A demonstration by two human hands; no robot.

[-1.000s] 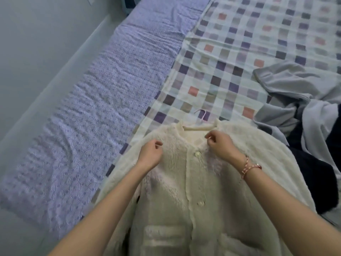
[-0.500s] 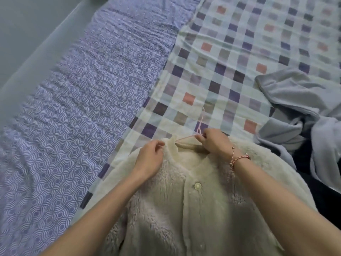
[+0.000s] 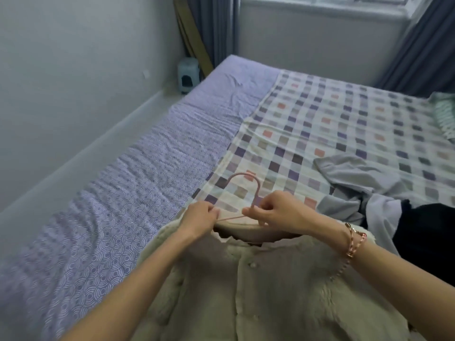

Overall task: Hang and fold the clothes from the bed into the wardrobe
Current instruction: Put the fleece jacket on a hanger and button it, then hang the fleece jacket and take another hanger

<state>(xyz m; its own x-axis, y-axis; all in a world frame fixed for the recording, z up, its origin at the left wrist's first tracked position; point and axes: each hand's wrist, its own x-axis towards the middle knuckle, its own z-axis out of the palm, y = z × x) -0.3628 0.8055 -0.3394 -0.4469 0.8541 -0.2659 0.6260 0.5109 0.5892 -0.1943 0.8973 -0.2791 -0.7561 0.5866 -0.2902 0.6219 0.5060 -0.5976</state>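
Hanger (image 3: 257, 193), hook pointing away, bar seemingly crosswise inside cardigan (image 3: 270, 291)

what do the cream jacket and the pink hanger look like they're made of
The cream jacket looks like fluffy fleece or sherpa: matte, with a nubby pile on the shoulders. The pink hanger has a thin, smooth, evenly coloured hook, likely plastic or coated wire; I cannot tell which.

Pale wall (image 3: 73, 70) left, window (image 3: 320, 2) beyond bed (image 3: 123, 193), grey curtains (image 3: 216, 28) flanking.
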